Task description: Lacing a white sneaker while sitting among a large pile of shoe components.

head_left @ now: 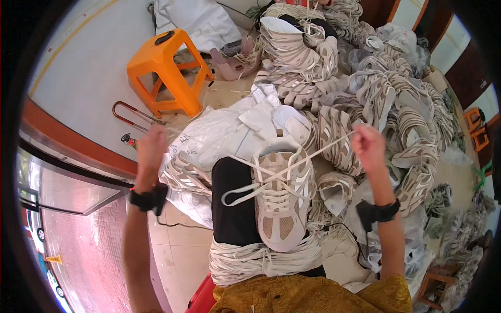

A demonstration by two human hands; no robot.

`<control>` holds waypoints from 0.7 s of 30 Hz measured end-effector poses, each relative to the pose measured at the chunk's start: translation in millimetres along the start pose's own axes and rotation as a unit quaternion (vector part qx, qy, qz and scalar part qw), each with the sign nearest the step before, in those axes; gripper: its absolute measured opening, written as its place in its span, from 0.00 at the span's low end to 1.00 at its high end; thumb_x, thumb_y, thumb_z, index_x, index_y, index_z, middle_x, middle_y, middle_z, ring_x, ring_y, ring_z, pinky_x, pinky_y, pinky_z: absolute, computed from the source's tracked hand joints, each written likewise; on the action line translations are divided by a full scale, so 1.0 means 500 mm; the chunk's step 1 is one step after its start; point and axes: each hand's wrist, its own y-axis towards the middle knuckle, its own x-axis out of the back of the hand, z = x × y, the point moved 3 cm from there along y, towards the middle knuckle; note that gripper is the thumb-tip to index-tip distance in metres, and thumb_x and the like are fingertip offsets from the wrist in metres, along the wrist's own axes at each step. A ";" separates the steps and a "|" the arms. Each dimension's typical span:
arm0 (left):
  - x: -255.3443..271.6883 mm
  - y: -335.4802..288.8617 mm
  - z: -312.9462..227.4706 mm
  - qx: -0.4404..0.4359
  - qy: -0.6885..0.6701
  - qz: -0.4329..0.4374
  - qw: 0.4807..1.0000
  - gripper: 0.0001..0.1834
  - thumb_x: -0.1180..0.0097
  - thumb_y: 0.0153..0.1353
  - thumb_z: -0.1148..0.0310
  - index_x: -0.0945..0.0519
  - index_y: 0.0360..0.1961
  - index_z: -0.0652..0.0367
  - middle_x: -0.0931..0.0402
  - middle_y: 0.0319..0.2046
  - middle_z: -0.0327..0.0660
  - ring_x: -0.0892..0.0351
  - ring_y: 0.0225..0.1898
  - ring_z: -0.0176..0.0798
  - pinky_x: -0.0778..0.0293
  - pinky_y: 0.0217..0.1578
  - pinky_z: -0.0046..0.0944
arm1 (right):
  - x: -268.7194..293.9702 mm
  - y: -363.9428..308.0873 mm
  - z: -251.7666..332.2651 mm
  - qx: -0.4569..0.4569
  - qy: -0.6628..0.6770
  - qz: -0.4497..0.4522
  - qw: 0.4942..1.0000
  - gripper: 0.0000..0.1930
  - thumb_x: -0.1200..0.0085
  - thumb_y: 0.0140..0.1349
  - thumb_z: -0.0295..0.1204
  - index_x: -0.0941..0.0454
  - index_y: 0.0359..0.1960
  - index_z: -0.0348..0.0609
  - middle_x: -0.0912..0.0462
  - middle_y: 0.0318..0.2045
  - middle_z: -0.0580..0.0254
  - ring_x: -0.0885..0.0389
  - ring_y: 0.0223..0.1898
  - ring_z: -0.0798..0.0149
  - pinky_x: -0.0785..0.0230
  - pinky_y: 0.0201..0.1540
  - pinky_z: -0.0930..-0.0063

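Note:
A beige and white sneaker rests on my lap, its toe toward me. Its white shoelace is threaded through the lower eyelets, with the ends crossing over the tongue and one loose loop hanging to the left. Out to the right, my right hand is closed, pinching one lace end pulled taut. Raised on the left, my left hand is also closed, somewhat blurred; the other lace end runs up toward it, only faintly visible. A thick bundle of white shoelaces lies across my thighs, below the toe.
Stacked sneakers heap up ahead and to the right. An orange stool stands at the far left, near a white sack on the floor. Another person's hand shows at the top. A dark cable trails beside me.

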 end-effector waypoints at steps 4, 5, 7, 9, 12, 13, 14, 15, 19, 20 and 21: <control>0.063 0.000 0.192 0.248 -0.040 0.006 0.968 0.07 0.55 0.52 0.72 0.28 0.23 0.64 0.31 0.13 0.37 0.29 0.12 0.31 0.36 0.09 0.30 | 0.188 0.022 0.019 -0.063 0.147 -0.098 0.982 0.08 0.54 0.58 0.29 0.28 0.32 0.37 0.32 0.16 0.68 0.38 0.14 0.75 0.48 0.14 0.83; 0.081 -0.009 0.250 0.252 -0.035 0.009 0.967 0.07 0.55 0.52 0.72 0.28 0.23 0.64 0.31 0.13 0.37 0.29 0.12 0.31 0.36 0.09 0.30 | 0.229 0.027 0.021 -0.060 0.168 -0.112 0.978 0.08 0.55 0.59 0.30 0.29 0.33 0.37 0.31 0.17 0.68 0.38 0.15 0.75 0.47 0.15 0.83; 0.100 -0.031 0.350 0.282 -0.035 0.021 0.959 0.11 0.56 0.55 0.68 0.28 0.20 0.62 0.32 0.10 0.40 0.30 0.10 0.31 0.36 0.07 0.28 | 0.297 0.030 0.031 -0.049 0.192 -0.108 0.974 0.09 0.55 0.60 0.31 0.29 0.34 0.37 0.31 0.18 0.68 0.37 0.16 0.74 0.47 0.16 0.83; 0.100 -0.038 0.378 0.296 -0.047 0.027 0.954 0.11 0.56 0.54 0.68 0.29 0.19 0.62 0.32 0.10 0.40 0.30 0.10 0.31 0.36 0.08 0.28 | 0.361 0.030 0.037 -0.036 0.212 -0.108 0.971 0.09 0.56 0.61 0.31 0.30 0.35 0.37 0.31 0.19 0.68 0.37 0.17 0.74 0.46 0.16 0.84; 0.102 -0.038 0.398 0.326 -0.091 0.027 0.940 0.11 0.56 0.53 0.69 0.30 0.17 0.61 0.33 0.10 0.39 0.30 0.10 0.32 0.35 0.08 0.29 | 0.435 0.025 0.044 -0.019 0.200 -0.112 0.973 0.10 0.57 0.61 0.31 0.30 0.39 0.37 0.31 0.19 0.69 0.38 0.17 0.74 0.45 0.17 0.83; 0.103 -0.037 0.404 0.342 -0.122 0.026 0.932 0.11 0.55 0.53 0.69 0.30 0.16 0.60 0.34 0.09 0.39 0.31 0.10 0.32 0.35 0.08 0.29 | 0.460 0.023 0.047 -0.022 0.200 -0.112 0.973 0.10 0.57 0.61 0.31 0.30 0.39 0.37 0.31 0.19 0.69 0.38 0.17 0.74 0.45 0.17 0.83; 0.104 -0.036 0.411 0.371 -0.157 0.008 0.915 0.10 0.54 0.54 0.68 0.29 0.19 0.59 0.32 0.12 0.37 0.31 0.10 0.31 0.35 0.08 0.28 | 0.490 0.021 0.053 -0.014 0.184 -0.146 0.972 0.10 0.57 0.61 0.31 0.30 0.38 0.37 0.31 0.19 0.69 0.38 0.17 0.74 0.45 0.16 0.83; 0.106 -0.033 0.407 0.372 -0.158 0.010 0.915 0.10 0.54 0.54 0.68 0.29 0.19 0.59 0.32 0.12 0.37 0.31 0.10 0.31 0.35 0.08 0.28 | 0.521 0.012 0.062 -0.004 0.167 -0.182 0.969 0.09 0.57 0.61 0.30 0.30 0.38 0.37 0.31 0.19 0.69 0.38 0.17 0.75 0.46 0.16 0.83; 0.121 -0.030 0.374 0.390 -0.335 0.007 0.858 0.08 0.53 0.54 0.68 0.28 0.30 0.63 0.29 0.21 0.38 0.26 0.21 0.30 0.31 0.15 0.25 | 0.541 -0.006 0.099 -0.013 0.060 -0.215 0.975 0.09 0.53 0.58 0.31 0.29 0.34 0.37 0.30 0.18 0.70 0.37 0.16 0.76 0.47 0.15 0.84; 0.116 -0.033 0.365 0.405 -0.376 -0.019 0.833 0.08 0.53 0.54 0.68 0.28 0.31 0.62 0.29 0.21 0.38 0.26 0.21 0.30 0.31 0.15 0.25 | 0.532 -0.005 0.098 -0.012 0.061 -0.213 0.975 0.09 0.53 0.58 0.31 0.29 0.34 0.37 0.30 0.18 0.70 0.37 0.16 0.76 0.47 0.15 0.84; 0.103 -0.031 0.330 0.418 -0.417 -0.041 0.806 0.08 0.52 0.54 0.68 0.28 0.31 0.61 0.29 0.21 0.37 0.25 0.21 0.31 0.31 0.15 0.25 | 0.483 -0.006 0.091 -0.043 -0.077 -0.209 0.974 0.09 0.51 0.56 0.31 0.28 0.31 0.37 0.30 0.17 0.71 0.37 0.15 0.77 0.48 0.15 0.85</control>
